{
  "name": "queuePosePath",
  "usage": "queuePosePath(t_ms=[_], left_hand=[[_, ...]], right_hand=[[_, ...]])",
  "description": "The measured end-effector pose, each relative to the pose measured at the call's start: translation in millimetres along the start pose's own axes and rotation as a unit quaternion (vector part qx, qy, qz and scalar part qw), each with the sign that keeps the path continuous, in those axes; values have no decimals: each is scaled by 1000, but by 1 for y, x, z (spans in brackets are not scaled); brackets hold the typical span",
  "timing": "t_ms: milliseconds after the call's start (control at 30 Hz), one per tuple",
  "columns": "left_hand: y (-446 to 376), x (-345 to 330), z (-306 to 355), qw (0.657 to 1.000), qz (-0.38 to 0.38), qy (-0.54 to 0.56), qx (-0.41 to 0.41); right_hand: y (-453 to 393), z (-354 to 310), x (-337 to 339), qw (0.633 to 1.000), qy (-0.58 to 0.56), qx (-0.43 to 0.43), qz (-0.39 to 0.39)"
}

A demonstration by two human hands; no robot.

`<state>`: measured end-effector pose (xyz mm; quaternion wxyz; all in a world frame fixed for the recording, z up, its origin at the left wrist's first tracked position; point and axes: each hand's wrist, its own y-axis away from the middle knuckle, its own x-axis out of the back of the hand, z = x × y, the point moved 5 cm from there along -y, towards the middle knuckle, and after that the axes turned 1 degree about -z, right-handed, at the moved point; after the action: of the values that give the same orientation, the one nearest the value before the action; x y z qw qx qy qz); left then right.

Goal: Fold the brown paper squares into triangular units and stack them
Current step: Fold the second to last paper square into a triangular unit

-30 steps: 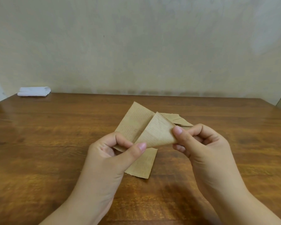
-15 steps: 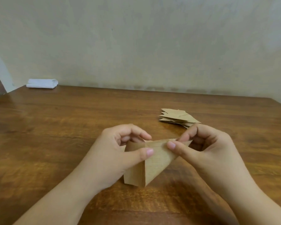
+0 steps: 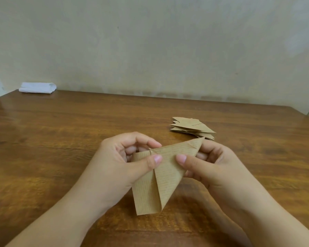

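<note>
Behind the wooden table (image 3: 61, 139) stands a plain, pale wall (image 3: 150, 41), and the head view looks down across the dark, glossy boards.

Both hands are raised over the near middle of the table and share 1 piece of brown paper (image 3: 161, 177). The left hand (image 3: 118, 168) pinches the paper's upper left part: its thumb lies flat on the near face and its curled fingers (image 3: 143, 139) go round behind the top edge. The right hand (image 3: 216, 168) pinches the upper right part the same way, with the thumb on the near face close to the left thumb and the curled fingers behind. The paper is partly folded. A slanted flap runs up to a sharp corner at the upper right, and a long crease runs down the middle to the lower end, which hangs between the wrists, above the table.

Just beyond the right hand, a stack of folded triangles (image 3: 193, 128) lies on the table, its points fanned out to the left. Faint print shows on the top one, too small to read.

At the far left corner, against the wall, lies a folded white cloth (image 3: 37, 87).
</note>
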<state>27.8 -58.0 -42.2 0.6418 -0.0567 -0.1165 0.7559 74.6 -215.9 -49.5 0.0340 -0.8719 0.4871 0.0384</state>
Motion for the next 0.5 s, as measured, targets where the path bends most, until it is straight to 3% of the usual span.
queuePosePath(t_ms=[333,500], left_hand=[[1,-2,0,1000,-1,-30,-3],[2,-1,1,999,10,-43,-10]], right_hand=[[0,-5,10,996,-19,20,84],[0,-6,12,995,-11,39,89]])
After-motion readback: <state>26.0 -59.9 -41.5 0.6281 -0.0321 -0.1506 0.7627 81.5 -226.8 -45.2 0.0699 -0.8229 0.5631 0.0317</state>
